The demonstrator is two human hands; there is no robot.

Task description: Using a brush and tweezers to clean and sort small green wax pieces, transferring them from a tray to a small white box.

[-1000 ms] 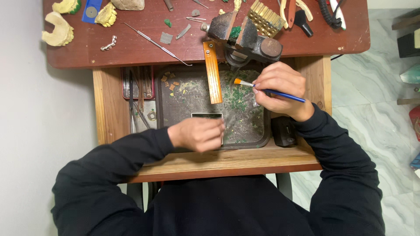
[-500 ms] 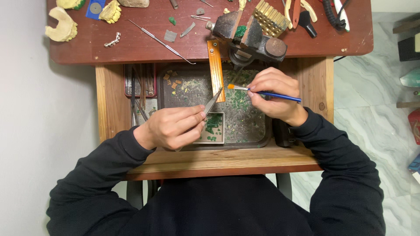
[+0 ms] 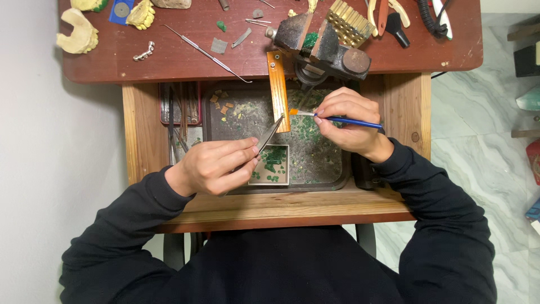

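While the left hand point(image 3: 216, 166) pinches tweezers point(image 3: 270, 135), the right hand point(image 3: 349, 121) grips a brush point(image 3: 337, 119) just beyond.

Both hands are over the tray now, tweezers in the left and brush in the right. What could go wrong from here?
1. The tweezers in the left hand point toward the brush in the right hand; the tips may collide.
2. The left hand hovers over the small square dish of green pieces; a nudge could spill them into the littered tray.
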